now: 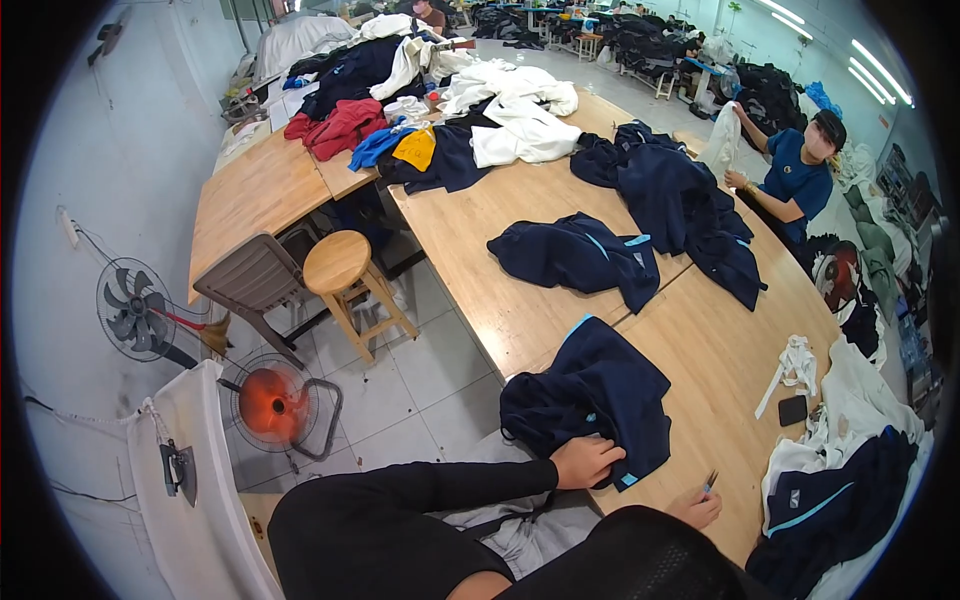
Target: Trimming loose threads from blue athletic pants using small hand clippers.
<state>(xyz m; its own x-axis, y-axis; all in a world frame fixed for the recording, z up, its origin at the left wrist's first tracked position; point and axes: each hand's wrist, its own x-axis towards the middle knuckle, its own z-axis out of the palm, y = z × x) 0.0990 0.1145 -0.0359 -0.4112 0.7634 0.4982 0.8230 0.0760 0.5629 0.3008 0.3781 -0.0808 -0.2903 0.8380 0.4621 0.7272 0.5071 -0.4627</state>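
My left hand (588,463) is closed on the lower edge of a navy garment (610,385) with light-blue trim, which lies crumpled at the near edge of the wooden table. To its right, my right hand (697,507) rests low over the tabletop, apart from the garment. Its fingers are closed around a small pair of thread snips (711,481), whose tip points up and away from me. Farther up the table lie a second navy garment (580,262) and a larger navy heap (680,200).
At right, a navy garment (835,505) lies on white cloth, near a dark square object (793,411) and white strips (793,368). Across the table a co-worker (795,180) holds white fabric. Left are a stool (338,262), fans (270,402) and an iron (178,470).
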